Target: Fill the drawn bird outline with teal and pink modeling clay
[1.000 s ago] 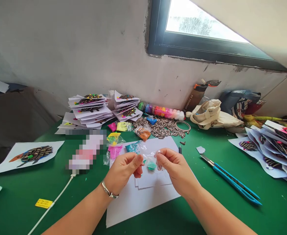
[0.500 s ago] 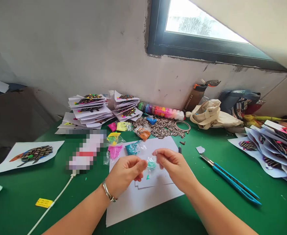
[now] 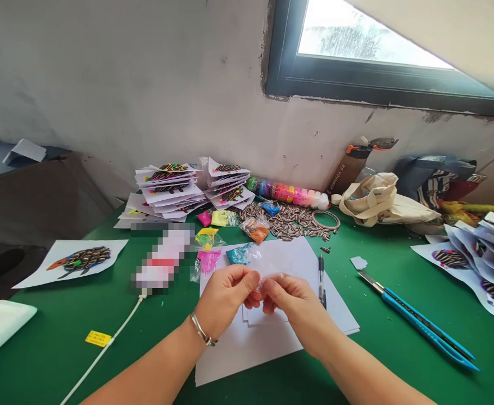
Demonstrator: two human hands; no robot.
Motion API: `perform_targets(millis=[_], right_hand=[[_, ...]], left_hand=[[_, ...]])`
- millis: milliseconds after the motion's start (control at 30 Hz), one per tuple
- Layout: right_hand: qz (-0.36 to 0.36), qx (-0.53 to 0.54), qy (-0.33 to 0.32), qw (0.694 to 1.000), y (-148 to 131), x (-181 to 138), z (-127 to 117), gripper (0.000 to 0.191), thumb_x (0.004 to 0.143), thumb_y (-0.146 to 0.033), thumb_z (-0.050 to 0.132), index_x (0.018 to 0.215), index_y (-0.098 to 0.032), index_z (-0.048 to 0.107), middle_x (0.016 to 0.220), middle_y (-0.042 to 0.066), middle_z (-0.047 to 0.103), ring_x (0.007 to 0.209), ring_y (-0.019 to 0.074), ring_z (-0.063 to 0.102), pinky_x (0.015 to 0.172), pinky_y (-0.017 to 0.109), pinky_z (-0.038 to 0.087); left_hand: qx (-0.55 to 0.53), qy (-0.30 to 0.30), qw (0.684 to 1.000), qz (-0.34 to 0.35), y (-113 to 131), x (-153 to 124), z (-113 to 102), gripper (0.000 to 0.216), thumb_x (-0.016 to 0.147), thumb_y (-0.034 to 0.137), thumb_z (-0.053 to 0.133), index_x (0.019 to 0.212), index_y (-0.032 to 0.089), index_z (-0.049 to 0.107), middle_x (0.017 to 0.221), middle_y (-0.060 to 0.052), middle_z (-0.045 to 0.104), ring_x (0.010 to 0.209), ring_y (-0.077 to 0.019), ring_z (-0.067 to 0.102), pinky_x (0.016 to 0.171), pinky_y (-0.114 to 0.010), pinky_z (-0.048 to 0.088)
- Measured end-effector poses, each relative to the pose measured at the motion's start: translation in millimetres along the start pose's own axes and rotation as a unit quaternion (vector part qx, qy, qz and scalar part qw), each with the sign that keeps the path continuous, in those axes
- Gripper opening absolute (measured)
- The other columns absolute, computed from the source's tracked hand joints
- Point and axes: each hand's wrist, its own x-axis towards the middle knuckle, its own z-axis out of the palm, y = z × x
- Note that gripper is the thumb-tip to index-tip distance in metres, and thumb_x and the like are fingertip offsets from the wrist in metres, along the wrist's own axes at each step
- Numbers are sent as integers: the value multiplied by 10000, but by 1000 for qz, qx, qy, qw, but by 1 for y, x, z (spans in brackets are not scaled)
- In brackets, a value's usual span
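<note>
My left hand (image 3: 229, 295) and my right hand (image 3: 291, 298) meet over white paper sheets (image 3: 225, 360), thumbs and fingers pinched together. Between them is a small clear plastic bag (image 3: 267, 278), mostly covered by my fingers. Whatever lies inside the bag is hidden. Just beyond my left hand sits a packet of teal clay (image 3: 239, 255), with a packet of pink clay (image 3: 208, 260) to its left. A black pen (image 3: 321, 275) lies on the paper to the right of my right hand.
Sunflower seeds (image 3: 295, 220) and a tape roll (image 3: 326, 220) lie at the back. Stacked seed pictures (image 3: 171, 194) stand at back left, more pictures (image 3: 474, 259) at right. Blue tweezers (image 3: 427, 326) and a utility blade (image 3: 371, 280) lie right; a white cable (image 3: 103, 351) crosses left.
My right hand has come down and in to meet my left at the plastic bag. Green clay seen between the hands earlier is now covered. The view has turned slightly left.
</note>
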Motion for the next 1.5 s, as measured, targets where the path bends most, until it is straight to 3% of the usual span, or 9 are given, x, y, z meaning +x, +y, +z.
perform_targets(millis=[167,367,633,733,933,1033,1167,1367,1500], right_hand=[[-8,-35,38,999,1,0,-2,328,861,-463,545,781,-160,644,679,7,594,581,105,501,594,248,388],[-14,-98,60,993,5,2,-6,448,877,-496,498,582,-159,509,539,-46,385,510,74,326,472,218,256],[-22,51,-72,996,-10,2,-10,208,830,-361,622,848,-156,659,750,36,633,727,156,579,712,298,448],[-5,41,-37,998,-10,1,-9,193,809,-348,648,847,-159,652,732,25,632,689,138,570,681,276,440],[35,-30,4,999,0,-2,-3,465,864,-528,496,584,-158,503,436,-80,307,421,54,255,425,214,188],[23,-17,-5,1000,-1,-2,-4,443,862,-508,514,600,-151,536,465,-54,407,437,64,352,457,220,263],[0,18,-2,1000,-5,1,-9,259,832,-387,608,738,-149,646,648,2,589,599,117,546,636,265,415],[5,92,20,996,-5,1,-13,184,782,-324,684,890,-175,690,778,18,644,683,132,594,702,286,451],[17,68,14,997,-5,1,-13,187,799,-343,663,863,-167,664,670,6,634,582,120,572,625,273,443]], left_hand=[[90,13,996,13,-2,-3,3,429,809,545,551,621,159,550,504,16,551,459,-99,494,472,-216,403],[100,-37,994,-8,-5,-8,8,479,788,591,541,580,159,545,420,39,465,398,-83,418,433,-210,339],[-1,-49,999,1,4,-2,6,323,727,451,673,662,144,595,623,-16,618,584,-124,553,583,-240,454],[10,-50,998,-20,4,-1,5,353,704,485,681,658,150,577,611,-16,621,553,-124,545,550,-242,444],[94,-30,995,-20,-2,-5,8,541,762,656,525,529,169,502,357,65,367,352,-66,317,402,-213,260],[44,-12,998,-33,-5,-3,5,608,755,715,474,487,169,483,338,56,356,336,-62,310,401,-216,252],[-2,-46,998,-47,-1,0,0,574,657,718,592,593,148,580,453,3,532,416,-103,471,449,-229,357],[17,-60,997,-39,5,-1,4,353,671,473,727,721,143,614,635,-6,610,558,-116,524,540,-239,416],[44,-73,996,-11,6,-1,1,285,750,425,661,730,143,625,643,-12,617,598,-123,531,583,-246,429]])
